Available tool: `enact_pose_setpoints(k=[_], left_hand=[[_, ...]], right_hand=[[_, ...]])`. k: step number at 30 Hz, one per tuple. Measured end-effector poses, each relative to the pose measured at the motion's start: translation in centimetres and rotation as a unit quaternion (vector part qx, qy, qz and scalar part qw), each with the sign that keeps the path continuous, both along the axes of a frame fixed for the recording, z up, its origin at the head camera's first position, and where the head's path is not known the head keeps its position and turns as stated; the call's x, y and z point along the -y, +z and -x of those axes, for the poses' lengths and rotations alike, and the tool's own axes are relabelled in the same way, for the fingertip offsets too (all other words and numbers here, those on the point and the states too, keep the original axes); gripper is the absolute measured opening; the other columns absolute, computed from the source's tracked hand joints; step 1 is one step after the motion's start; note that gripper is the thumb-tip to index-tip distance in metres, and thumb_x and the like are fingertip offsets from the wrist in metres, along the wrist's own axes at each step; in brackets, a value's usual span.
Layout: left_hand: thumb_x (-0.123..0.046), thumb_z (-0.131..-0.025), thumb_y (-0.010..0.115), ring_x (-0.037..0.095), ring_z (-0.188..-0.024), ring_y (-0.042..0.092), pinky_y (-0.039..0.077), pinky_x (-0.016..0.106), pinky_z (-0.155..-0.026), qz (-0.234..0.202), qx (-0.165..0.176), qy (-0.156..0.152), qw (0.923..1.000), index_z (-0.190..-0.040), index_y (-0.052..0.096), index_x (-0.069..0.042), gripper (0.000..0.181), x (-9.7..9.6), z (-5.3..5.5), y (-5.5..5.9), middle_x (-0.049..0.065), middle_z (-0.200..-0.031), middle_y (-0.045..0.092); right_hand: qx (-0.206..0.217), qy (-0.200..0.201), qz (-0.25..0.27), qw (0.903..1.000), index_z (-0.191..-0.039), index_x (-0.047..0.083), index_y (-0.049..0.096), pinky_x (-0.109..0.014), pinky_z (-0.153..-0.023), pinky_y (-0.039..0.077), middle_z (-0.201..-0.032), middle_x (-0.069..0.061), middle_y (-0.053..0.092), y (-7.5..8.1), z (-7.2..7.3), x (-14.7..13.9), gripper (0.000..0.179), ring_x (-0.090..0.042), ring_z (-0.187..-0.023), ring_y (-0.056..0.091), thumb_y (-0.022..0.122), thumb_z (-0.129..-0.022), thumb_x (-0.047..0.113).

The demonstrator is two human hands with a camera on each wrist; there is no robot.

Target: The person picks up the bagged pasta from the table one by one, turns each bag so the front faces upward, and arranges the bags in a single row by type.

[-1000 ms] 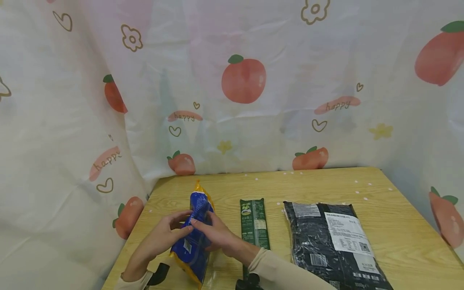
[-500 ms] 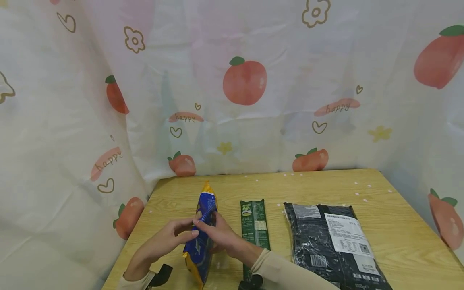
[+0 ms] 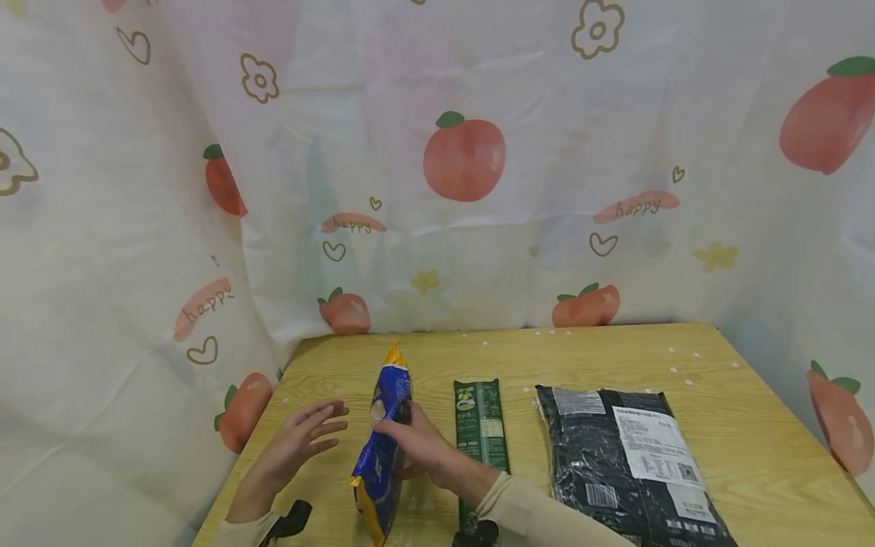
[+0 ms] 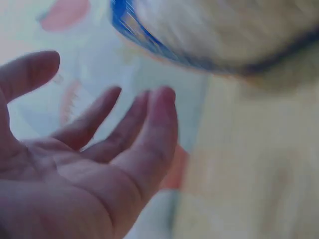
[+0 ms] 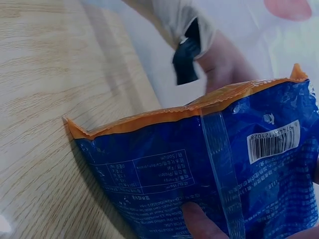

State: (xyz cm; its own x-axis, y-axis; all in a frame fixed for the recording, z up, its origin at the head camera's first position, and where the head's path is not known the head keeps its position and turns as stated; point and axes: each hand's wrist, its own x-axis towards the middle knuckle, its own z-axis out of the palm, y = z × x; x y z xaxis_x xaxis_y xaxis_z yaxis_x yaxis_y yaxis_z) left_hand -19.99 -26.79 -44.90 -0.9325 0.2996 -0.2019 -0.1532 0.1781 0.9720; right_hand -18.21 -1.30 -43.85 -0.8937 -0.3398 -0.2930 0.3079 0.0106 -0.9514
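Note:
A blue food bag (image 3: 393,387) with orange sealed ends stands on edge, tilted, at the left of the table. My right hand (image 3: 427,448) grips it by the middle, thumb on the near face and fingers behind. In the right wrist view the back of the bag (image 5: 164,164) carries a barcode and a nutrition table, with a fingertip (image 5: 199,221) against the film. Just left of the bag, my left hand (image 3: 294,448) is in the air, apart from it. The left wrist view shows this hand's fingers (image 4: 157,119) loosely bent, palm up, below the blurred bag.
A slim green packet (image 3: 481,418) lies on the wooden table (image 3: 581,357), right of the bag and partly behind my right forearm. Farther right lies a big black plastic package (image 3: 595,448) with white labels. A fruit-print curtain (image 3: 519,251) encloses the table's back and sides.
My left hand has let go of the bag and drawn away to the left. Held by my right hand, the bag has turned more upright and shifted slightly right.

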Motion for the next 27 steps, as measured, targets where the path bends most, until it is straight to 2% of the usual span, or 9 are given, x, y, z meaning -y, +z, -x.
enact_pose_setpoints(k=[3, 6, 8, 11, 14, 16, 22, 27], left_hand=[[-0.048, -0.108, 0.046, 0.034, -0.138, 0.055, 0.051, 0.050, -0.111, 0.011, 0.043, 0.032, 0.9985, -0.159, 0.031, 0.004, 0.074, 0.8, 0.1, -2.0, 0.024, -0.156, 0.047], [-0.049, -0.108, 0.046, 0.046, -0.145, 0.044, 0.051, 0.053, -0.109, 0.017, 0.072, 0.033, 0.9967, -0.159, 0.024, 0.008, 0.080, 1.2, 0.0, -3.8, 0.033, -0.161, 0.034], [-0.050, -0.108, 0.046, 0.048, -0.145, 0.043, 0.053, 0.052, -0.106, 0.016, 0.084, 0.026, 0.9960, -0.159, 0.022, 0.010, 0.082, 1.2, 0.0, -4.7, 0.035, -0.161, 0.032], [-0.049, -0.107, 0.048, 0.042, -0.138, 0.053, 0.057, 0.048, -0.100, 0.011, 0.097, 0.023, 0.9950, -0.157, 0.023, 0.012, 0.083, 0.9, 0.1, -5.5, 0.037, -0.158, 0.035], [-0.048, -0.107, 0.049, 0.035, -0.134, 0.057, 0.058, 0.046, -0.097, 0.008, 0.105, 0.021, 0.9942, -0.156, 0.025, 0.013, 0.081, 0.4, 0.0, -5.9, 0.037, -0.155, 0.039], [-0.048, -0.108, 0.048, 0.034, -0.133, 0.057, 0.058, 0.046, -0.097, 0.010, 0.106, 0.020, 0.9941, -0.156, 0.025, 0.013, 0.081, 0.1, -0.1, -6.0, 0.037, -0.154, 0.040], [-0.048, -0.107, 0.048, 0.030, -0.131, 0.059, 0.058, 0.047, -0.098, 0.005, 0.104, -0.003, 0.9946, -0.156, 0.023, 0.013, 0.083, -0.6, -0.4, -6.0, 0.037, -0.155, 0.039], [-0.047, -0.107, 0.049, 0.026, -0.129, 0.059, 0.058, 0.049, -0.098, -0.011, 0.105, -0.021, 0.9942, -0.157, 0.022, 0.013, 0.083, -1.3, -0.5, -6.0, 0.035, -0.155, 0.041]], right_hand=[[0.003, -0.005, 0.001, 1.0000, -0.161, 0.002, 0.020, -0.066, -0.084, 0.059, -0.154, -0.031, 0.039, -0.1, 0.0, 0.1, 0.089, -0.056, -0.137, 0.046, 0.068, -0.095, 0.038], [0.006, -0.006, 0.004, 1.0000, -0.161, 0.003, 0.021, -0.065, -0.083, 0.059, -0.154, -0.030, 0.041, -0.2, 0.1, 0.0, 0.088, -0.055, -0.135, 0.048, 0.067, -0.095, 0.038], [0.005, -0.007, 0.006, 0.9999, -0.161, 0.003, 0.020, -0.064, -0.082, 0.060, -0.153, -0.030, 0.041, -0.3, 0.1, -0.1, 0.088, -0.054, -0.134, 0.050, 0.067, -0.095, 0.037], [0.006, -0.008, 0.012, 0.9999, -0.162, 0.004, 0.019, -0.063, -0.082, 0.060, -0.154, -0.029, 0.041, -0.4, 0.1, -0.4, 0.088, -0.054, -0.132, 0.051, 0.067, -0.095, 0.036], [0.008, -0.007, 0.023, 0.9997, -0.162, 0.005, 0.018, -0.062, -0.082, 0.061, -0.154, -0.028, 0.041, -0.6, 0.1, -0.7, 0.088, -0.053, -0.133, 0.050, 0.066, -0.095, 0.035], [0.010, -0.004, 0.032, 0.9994, -0.163, 0.005, 0.017, -0.062, -0.083, 0.060, -0.155, -0.028, 0.041, -0.7, 0.1, -0.9, 0.088, -0.053, -0.135, 0.049, 0.065, -0.095, 0.033], [0.014, 0.002, 0.056, 0.9984, -0.163, 0.004, 0.016, -0.063, -0.086, 0.059, -0.157, -0.028, 0.037, -1.0, -0.1, -1.4, 0.086, -0.052, -0.138, 0.046, 0.062, -0.094, 0.029], [0.013, 0.004, 0.066, 0.9977, -0.163, 0.004, 0.015, -0.064, -0.087, 0.059, -0.155, -0.029, 0.040, -1.2, -0.2, -1.9, 0.085, -0.051, -0.139, 0.046, 0.059, -0.093, 0.027]])
